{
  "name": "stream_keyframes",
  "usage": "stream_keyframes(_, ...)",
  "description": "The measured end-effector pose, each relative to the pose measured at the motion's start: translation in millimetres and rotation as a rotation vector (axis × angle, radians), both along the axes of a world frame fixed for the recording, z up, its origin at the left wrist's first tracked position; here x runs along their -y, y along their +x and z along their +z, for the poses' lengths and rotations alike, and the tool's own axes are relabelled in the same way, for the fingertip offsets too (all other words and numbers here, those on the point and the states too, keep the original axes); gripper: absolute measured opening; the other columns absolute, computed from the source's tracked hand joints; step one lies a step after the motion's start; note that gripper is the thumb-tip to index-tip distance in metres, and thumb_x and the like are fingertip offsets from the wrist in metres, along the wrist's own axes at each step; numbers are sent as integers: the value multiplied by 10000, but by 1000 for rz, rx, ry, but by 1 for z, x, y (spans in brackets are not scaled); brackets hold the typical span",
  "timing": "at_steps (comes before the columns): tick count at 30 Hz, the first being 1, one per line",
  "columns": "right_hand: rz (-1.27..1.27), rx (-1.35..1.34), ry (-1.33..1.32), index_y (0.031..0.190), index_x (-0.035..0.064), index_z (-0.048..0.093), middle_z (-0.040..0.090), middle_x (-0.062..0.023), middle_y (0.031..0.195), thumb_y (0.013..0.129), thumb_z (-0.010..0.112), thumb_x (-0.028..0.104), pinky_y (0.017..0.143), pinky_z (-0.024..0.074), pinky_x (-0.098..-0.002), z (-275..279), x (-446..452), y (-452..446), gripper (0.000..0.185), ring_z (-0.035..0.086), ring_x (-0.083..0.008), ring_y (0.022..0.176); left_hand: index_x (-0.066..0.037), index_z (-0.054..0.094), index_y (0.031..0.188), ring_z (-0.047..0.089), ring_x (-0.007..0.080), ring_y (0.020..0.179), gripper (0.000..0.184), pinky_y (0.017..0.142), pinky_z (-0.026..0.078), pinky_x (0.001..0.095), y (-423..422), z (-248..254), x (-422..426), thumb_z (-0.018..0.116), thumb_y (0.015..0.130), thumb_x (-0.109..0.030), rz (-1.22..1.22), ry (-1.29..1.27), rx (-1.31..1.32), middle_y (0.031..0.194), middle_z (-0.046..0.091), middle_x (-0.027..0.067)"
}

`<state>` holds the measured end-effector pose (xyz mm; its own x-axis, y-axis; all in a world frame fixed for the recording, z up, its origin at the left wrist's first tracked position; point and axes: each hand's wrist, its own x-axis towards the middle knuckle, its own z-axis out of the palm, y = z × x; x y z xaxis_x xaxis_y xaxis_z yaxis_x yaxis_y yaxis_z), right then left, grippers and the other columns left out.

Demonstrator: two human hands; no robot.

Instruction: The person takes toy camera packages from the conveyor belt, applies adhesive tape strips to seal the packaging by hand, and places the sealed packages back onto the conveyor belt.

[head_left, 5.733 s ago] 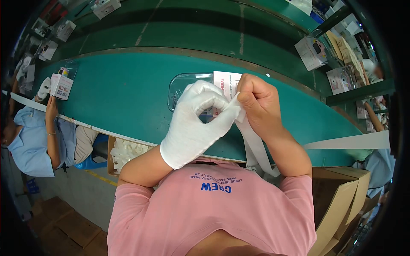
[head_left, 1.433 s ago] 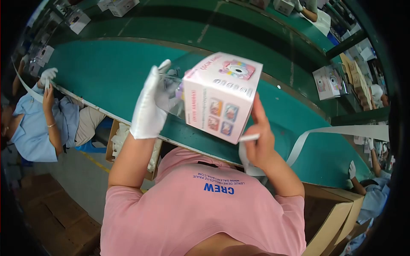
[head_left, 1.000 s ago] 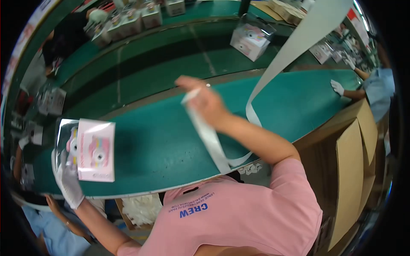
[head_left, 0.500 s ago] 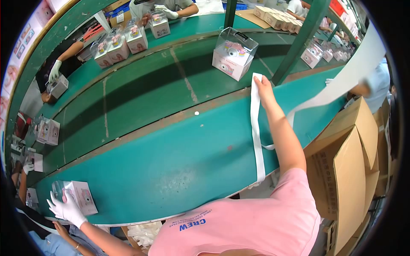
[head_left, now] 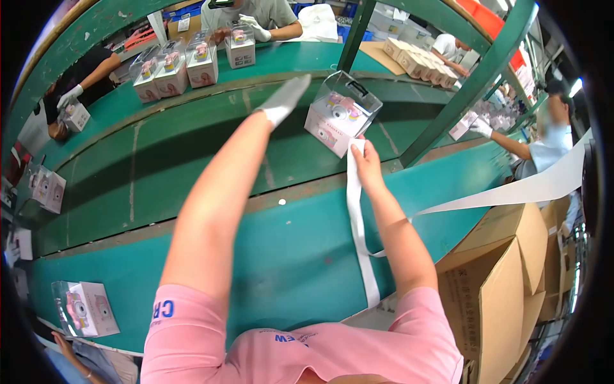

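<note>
My right hand (head_left: 368, 165), bare, pinches the upper end of a long white strip (head_left: 354, 192) that hangs down over the near green surface. Just beyond its fingers stands a toy camera box (head_left: 332, 131), pink and white with a clear plastic top, tilted in view on the far green belt. My left hand (head_left: 286, 102), in a white glove, stretches over that belt just left of the box, apart from it. It is blurred, but its fingers look extended and nothing shows in them. Another camera box (head_left: 96, 308) sits at the near left end of the surface.
A green post (head_left: 470, 83) rises right of the box. Open cardboard cartons (head_left: 511, 281) stand at the right, below a broad white band (head_left: 511, 192). Across the belt, several boxed cameras (head_left: 202, 61) stand in a row, with co-workers' gloved hands nearby.
My left hand has left the camera box at the near left and swung up and right across the belt. My right hand still holds the strip, now closer to the far box.
</note>
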<state>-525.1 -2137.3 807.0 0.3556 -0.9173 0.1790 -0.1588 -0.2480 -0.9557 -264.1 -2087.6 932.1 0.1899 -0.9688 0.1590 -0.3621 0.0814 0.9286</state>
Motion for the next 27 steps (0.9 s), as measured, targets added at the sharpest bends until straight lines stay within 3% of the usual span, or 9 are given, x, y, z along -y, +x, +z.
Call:
stream_keyframes(2,-11,-36,-41,1405,-53,468,514,-187,1454,1012,554,177,1064,404,-346,6,-2,6,463,530,-291,1263,6,381,1511,338,253,1468,855,1226,206,358,-17,-13,29,383,980,-664,-3,23,-81,1605,339,117)
stream_keyframes(6,-23,-70,-166,1399,-40,475,498,-186,1478,1005,556,168,1127,353,-403,7,-23,4,453,482,-338,1345,5,311,1538,354,309,1444,1004,1188,272,418,-32,-42,46,371,917,-782,-32,115,-306,1604,300,178)
stream_keyframes(10,-24,-15,-500,1302,-3,553,479,-171,1505,975,588,151,1158,309,-475,47,-71,15,364,459,-360,1369,26,272,1533,438,381,1332,1099,1075,385,534,-37,-19,-30,403,868,-839,83,166,-793,1516,360,249)
stream_keyframes(12,115,-129,-753,1186,26,569,496,-147,1498,940,615,148,1162,290,-511,88,-102,15,278,463,-348,1367,38,269,1523,470,394,1279,1120,1014,430,573,-23,-11,-90,415,856,-849,128,182,-964,1471,388,267)
stream_keyframes(14,259,-230,-1000,1069,55,585,513,-123,1490,906,642,144,1166,270,-546,120,-137,13,195,468,-336,1364,43,315,1496,517,406,1184,1111,954,461,601,-16,-2,-163,443,846,-849,97,249,-1351,1371,488,240)
stream_keyframes(16,453,-205,-1021,893,94,525,557,-90,1454,850,668,139,1158,284,-542,132,-179,14,155,488,-305,1348,99,379,1423,597,378,1132,1107,835,549,469,-9,-20,-236,500,834,-830,30,174,-1385,1375,488,296)
stream_keyframes(24,977,-221,-1061,826,103,574,598,-65,1404,784,660,32,1141,324,-517,130,-284,19,119,497,-289,1333,44,472,1353,639,283,1049,682,882,559,416,-67,-81,-429,538,981,-524,316,-107,-1728,1267,588,214)
stream_keyframes(26,1028,-251,-1019,836,104,576,600,-64,1402,786,658,30,1142,323,-517,126,-292,16,121,496,-292,1336,35,467,1366,618,291,1128,596,932,532,383,-51,-92,-466,538,993,-424,383,157,-1268,1310,569,219)
stream_keyframes(27,1053,-286,-996,846,104,577,602,-63,1399,788,656,29,1143,322,-517,125,-294,15,124,495,-296,1338,35,467,1366,618,291,1128,596,932,532,383,-38,-99,-480,538,993,-424,391,159,-1278,1310,569,219)
